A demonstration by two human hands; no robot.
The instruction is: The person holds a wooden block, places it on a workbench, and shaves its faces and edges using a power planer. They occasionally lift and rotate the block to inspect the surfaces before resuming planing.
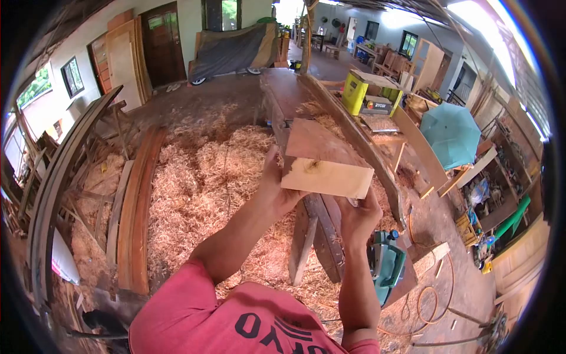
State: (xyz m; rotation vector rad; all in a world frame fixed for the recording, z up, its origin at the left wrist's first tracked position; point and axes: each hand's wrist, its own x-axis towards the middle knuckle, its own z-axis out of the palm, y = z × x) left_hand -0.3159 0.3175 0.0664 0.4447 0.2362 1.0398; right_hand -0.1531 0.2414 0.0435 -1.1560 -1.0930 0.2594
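Note:
A thick wooden board [327, 176] is raised in front of me, its pale sawn end facing me and its reddish-brown top running away over the workbench. My left hand [276, 184] grips its left edge, thumb up the side and fingers underneath. Under the right corner, my right hand [361, 213] is closed on the board, with part of the fingers hidden behind it. A green electric hand planer [386, 265] rests on the bench to the right, below my right hand.
Wood shavings [206, 183] cover the floor to the left. Long planks [141, 212] lean there. At the right are a green Ryobi box [371, 94], a teal umbrella [450, 135] and an orange cord [436, 304]. A covered vehicle [233, 50] stands at the back.

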